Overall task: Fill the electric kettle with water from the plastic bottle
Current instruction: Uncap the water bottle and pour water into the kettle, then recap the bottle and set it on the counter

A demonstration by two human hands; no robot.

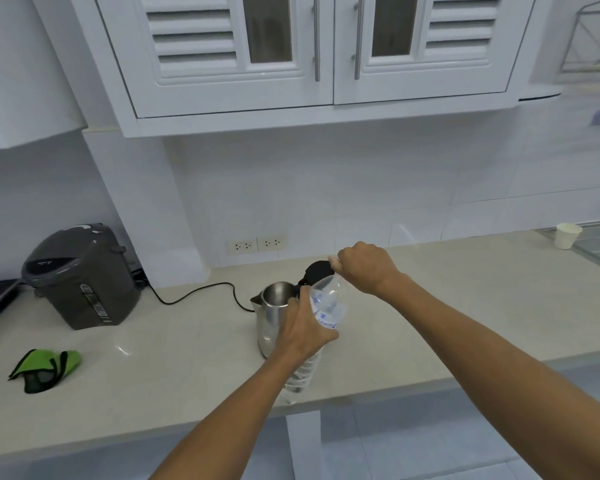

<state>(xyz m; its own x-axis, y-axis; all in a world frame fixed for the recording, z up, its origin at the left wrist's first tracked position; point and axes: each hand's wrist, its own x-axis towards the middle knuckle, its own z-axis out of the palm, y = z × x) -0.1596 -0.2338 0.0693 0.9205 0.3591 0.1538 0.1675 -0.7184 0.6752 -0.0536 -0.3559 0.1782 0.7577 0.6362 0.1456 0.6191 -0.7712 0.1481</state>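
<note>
A steel electric kettle stands on the beige counter, its black lid flipped up and the inside showing. Just right of it, partly in front, is a clear plastic bottle with a blue-printed label, tilted slightly with its neck up. My left hand is wrapped around the bottle's middle and hides part of the kettle's body. My right hand is closed over the bottle's top, fingers pinched on the whitish cap, beside the raised lid.
A grey hot-water dispenser sits at the left, with a green cloth in front of it. The kettle's black cord runs left toward it, below the wall sockets. A white cup stands far right. Wall cabinets hang overhead.
</note>
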